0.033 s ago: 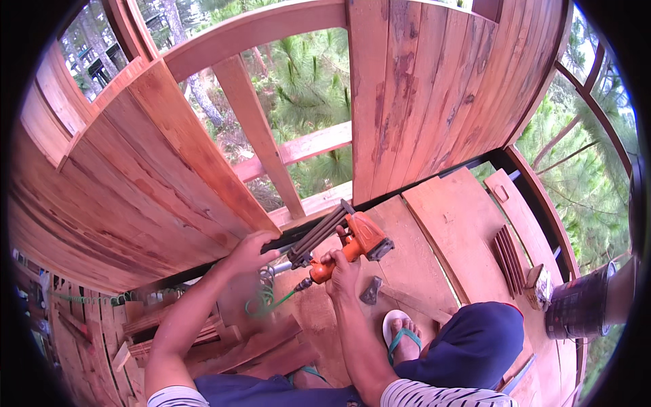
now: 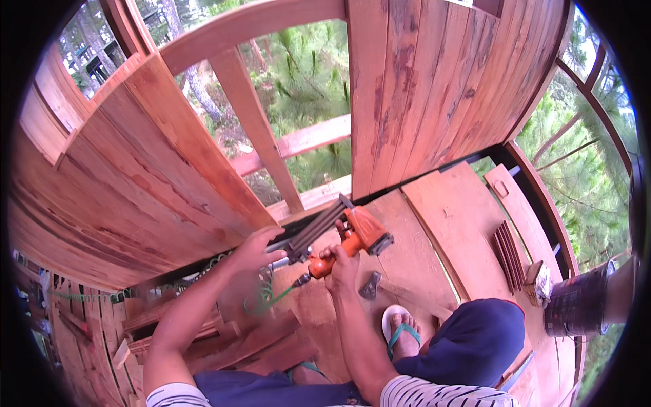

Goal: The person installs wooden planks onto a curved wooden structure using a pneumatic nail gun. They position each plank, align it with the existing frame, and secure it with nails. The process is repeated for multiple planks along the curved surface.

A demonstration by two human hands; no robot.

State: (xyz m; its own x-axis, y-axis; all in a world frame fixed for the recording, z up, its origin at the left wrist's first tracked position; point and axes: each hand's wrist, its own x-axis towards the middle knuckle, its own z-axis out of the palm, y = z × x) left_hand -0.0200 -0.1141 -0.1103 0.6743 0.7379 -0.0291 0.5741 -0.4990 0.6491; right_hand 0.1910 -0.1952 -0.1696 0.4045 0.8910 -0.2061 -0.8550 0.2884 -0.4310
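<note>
My right hand (image 2: pixel 342 269) is closed round the grip of an orange nail gun (image 2: pixel 366 230). The gun's dark magazine (image 2: pixel 319 230) slants up toward the gap in the plank wall, and a green air hose (image 2: pixel 270 298) joins its lower end. My left hand (image 2: pixel 260 251) is open, fingers apart, by the lower corner of the left wall planks (image 2: pixel 196 149) and close to the magazine. It holds nothing I can see. On the floor just right of my right wrist lies a hammer (image 2: pixel 370 285), its handle running toward my knee.
An upright stud (image 2: pixel 254 115) and a crosspiece (image 2: pixel 319 136) span the wall gap. Loose boards (image 2: pixel 271 349) lie at lower left. Thin strips (image 2: pixel 508 258) rest on the floorboards (image 2: pixel 451 217) at right, near a dark bucket (image 2: pixel 576 302). My sandalled foot (image 2: pixel 401 331) is beside the hammer.
My left hand has moved slightly right, its fingers now reaching toward the magazine. The nail gun in my right hand has shifted very slightly.
</note>
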